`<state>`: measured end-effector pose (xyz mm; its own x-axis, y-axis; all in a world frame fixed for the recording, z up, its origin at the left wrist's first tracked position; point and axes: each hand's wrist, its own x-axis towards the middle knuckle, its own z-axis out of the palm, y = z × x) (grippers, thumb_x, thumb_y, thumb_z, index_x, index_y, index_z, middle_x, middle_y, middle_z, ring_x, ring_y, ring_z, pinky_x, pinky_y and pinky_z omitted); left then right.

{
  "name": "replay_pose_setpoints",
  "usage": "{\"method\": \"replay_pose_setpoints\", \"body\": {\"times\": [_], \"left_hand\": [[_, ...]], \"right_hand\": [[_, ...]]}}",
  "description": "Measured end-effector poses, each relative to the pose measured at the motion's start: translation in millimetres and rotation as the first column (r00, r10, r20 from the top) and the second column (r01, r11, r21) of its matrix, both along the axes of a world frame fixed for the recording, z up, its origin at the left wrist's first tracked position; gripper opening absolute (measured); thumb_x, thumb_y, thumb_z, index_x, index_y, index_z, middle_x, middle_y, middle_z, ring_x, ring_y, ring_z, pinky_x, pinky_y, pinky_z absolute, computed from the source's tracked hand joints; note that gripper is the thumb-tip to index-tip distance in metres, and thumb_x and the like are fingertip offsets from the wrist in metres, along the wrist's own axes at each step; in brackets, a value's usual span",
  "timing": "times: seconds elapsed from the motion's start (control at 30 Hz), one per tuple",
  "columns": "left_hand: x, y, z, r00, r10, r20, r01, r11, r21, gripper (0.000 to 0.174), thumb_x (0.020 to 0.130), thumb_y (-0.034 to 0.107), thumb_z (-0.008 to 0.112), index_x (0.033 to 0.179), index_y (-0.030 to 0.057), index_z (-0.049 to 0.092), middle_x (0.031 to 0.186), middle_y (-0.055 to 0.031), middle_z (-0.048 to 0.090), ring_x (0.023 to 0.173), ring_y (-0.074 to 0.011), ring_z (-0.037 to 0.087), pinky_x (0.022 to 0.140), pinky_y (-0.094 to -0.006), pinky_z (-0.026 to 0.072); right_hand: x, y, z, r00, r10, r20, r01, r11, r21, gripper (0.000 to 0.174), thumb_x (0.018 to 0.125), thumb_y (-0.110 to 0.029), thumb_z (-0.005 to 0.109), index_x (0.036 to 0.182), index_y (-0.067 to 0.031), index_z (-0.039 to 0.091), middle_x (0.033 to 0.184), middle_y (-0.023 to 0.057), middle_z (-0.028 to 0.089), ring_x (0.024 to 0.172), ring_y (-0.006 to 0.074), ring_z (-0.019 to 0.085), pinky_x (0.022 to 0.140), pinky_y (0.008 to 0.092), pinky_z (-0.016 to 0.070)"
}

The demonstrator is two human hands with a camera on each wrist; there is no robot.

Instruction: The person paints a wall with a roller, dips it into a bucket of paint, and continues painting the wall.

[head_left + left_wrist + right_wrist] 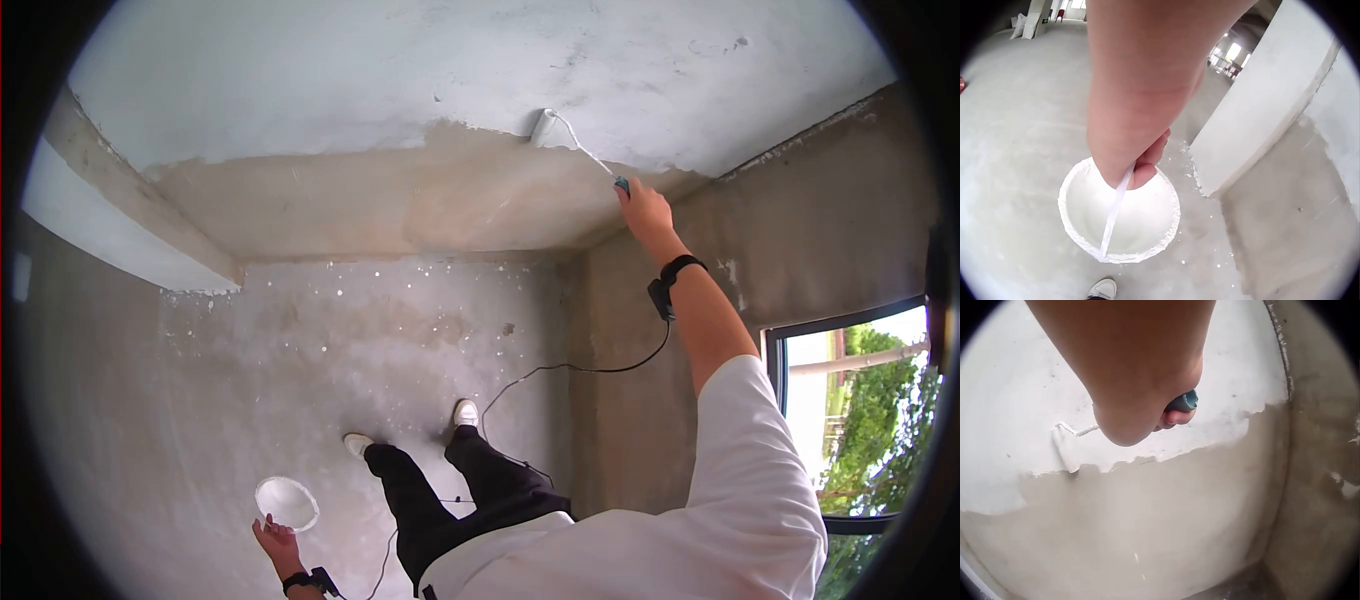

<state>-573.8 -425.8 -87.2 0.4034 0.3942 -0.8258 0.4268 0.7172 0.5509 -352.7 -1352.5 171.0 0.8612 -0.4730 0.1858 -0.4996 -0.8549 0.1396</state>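
My right hand point(647, 208) grips the dark green handle point(1183, 402) of a paint roller point(543, 127). The white roller lies against the wall, at the ragged lower border of the white paint point(330, 80). Bare grey-brown plaster point(350, 200) shows below that border. Down at the left, my left hand point(279, 545) holds a white bucket point(287, 503) by its thin handle point(1112, 219); the fingers curl round the strap. Paint crusts the bucket's rim, and its inside looks white in the left wrist view.
White paint drops dot the concrete floor point(330, 380) near the wall's foot. A pillar point(130, 220), partly white, juts out at left. A window point(860, 400) opens at right. A black cable point(600, 369) runs from my right wrist past my legs and white shoes point(465, 412).
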Motion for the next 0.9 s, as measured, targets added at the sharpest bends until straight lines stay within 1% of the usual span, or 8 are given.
{"method": "replay_pose_setpoints", "body": {"times": [0.07,0.13,0.23,0.3,0.53,0.7,0.83,0.9], "left_hand": [[7,-15,7,1.0,0.02,0.021,-0.02,1.0,0.0,0.041,0.091,0.05,0.056,0.094,0.0089,0.058,0.053,0.0066,0.038,0.044,-0.0074,0.038,0.045,-0.024,0.0351],[8,-31,9,0.998,-0.02,0.065,0.021,1.0,-0.016,0.04,0.091,0.049,0.057,0.093,0.009,0.059,0.053,0.0069,0.038,0.044,-0.0076,0.039,0.046,-0.0246,0.0355],[7,-61,12,0.998,-0.008,0.064,0.01,0.999,-0.033,0.04,0.089,0.048,0.059,0.093,0.0087,0.059,0.053,0.0072,0.039,0.044,-0.0081,0.04,0.046,-0.0257,0.0358],[0,-75,6,0.999,0.023,0.049,-0.02,0.999,-0.048,0.04,0.088,0.048,0.06,0.094,0.0085,0.059,0.053,0.0072,0.039,0.044,-0.0083,0.04,0.047,-0.0263,0.0358],[-54,-108,-39,0.99,0.13,-0.046,-0.135,0.983,-0.127,0.043,0.088,0.047,0.059,0.101,0.0066,0.056,0.053,0.0067,0.039,0.044,-0.0091,0.041,0.046,-0.0275,0.0354],[-89,-120,-78,0.973,0.194,-0.124,-0.21,0.968,-0.139,0.045,0.088,0.048,0.058,0.104,0.0056,0.055,0.053,0.006,0.039,0.044,-0.0097,0.04,0.045,-0.0287,0.0341],[-110,-116,-104,0.959,0.209,-0.189,-0.236,0.962,-0.134,0.046,0.088,0.049,0.058,0.104,0.0059,0.056,0.054,0.0058,0.039,0.045,-0.0095,0.039,0.046,-0.0291,0.0335],[-121,-111,-104,0.969,0.192,-0.156,-0.212,0.97,-0.123,0.045,0.088,0.049,0.058,0.103,0.0066,0.056,0.057,0.0063,0.038,0.047,-0.0089,0.04,0.047,-0.0293,0.0327]], "right_hand": [[-17,-21,-1,1.0,-0.018,0.002,0.018,1.0,0.016,0.042,0.099,-0.048,0.049,0.098,-0.0066,0.056,0.085,0.0216,0.069,0.082,0.0445,0.066,0.072,0.0555,0.0528],[-10,-27,-5,0.998,0.06,0.025,-0.063,0.993,0.098,0.042,0.098,-0.047,0.05,0.097,-0.0062,0.058,0.086,0.0228,0.068,0.083,0.0455,0.065,0.073,0.055,0.0521],[3,5,5,0.989,0.128,0.07,-0.139,0.971,0.196,0.042,0.098,-0.048,0.051,0.097,-0.0064,0.06,0.087,0.0235,0.068,0.084,0.0458,0.064,0.073,0.0549,0.051],[17,30,3,0.98,0.185,0.076,-0.197,0.959,0.205,0.042,0.098,-0.048,0.051,0.097,-0.0066,0.06,0.086,0.0233,0.067,0.084,0.0456,0.063,0.073,0.0551,0.0498],[112,152,13,0.897,0.441,0.044,-0.438,0.867,0.239,0.037,0.099,-0.04,0.051,0.096,-0.0041,0.058,0.082,0.0239,0.067,0.081,0.0445,0.064,0.07,0.0546,0.05],[195,272,37,0.798,0.602,0.03,-0.598,0.784,0.166,0.036,0.1,-0.037,0.05,0.097,-0.003,0.059,0.082,0.0252,0.067,0.081,0.0454,0.065,0.072,0.0547,0.0518],[250,351,40,0.8,0.6,0.014,-0.599,0.797,0.083,0.037,0.101,-0.038,0.048,0.099,-0.003,0.06,0.087,0.0239,0.069,0.084,0.0438,0.067,0.074,0.0531,0.0536],[271,381,30,0.828,0.56,-0.008,-0.558,0.827,0.071,0.038,0.101,-0.039,0.047,0.1,-0.0033,0.061,0.092,0.0228,0.07,0.088,0.0419,0.068,0.076,0.0516,0.0545]]}}
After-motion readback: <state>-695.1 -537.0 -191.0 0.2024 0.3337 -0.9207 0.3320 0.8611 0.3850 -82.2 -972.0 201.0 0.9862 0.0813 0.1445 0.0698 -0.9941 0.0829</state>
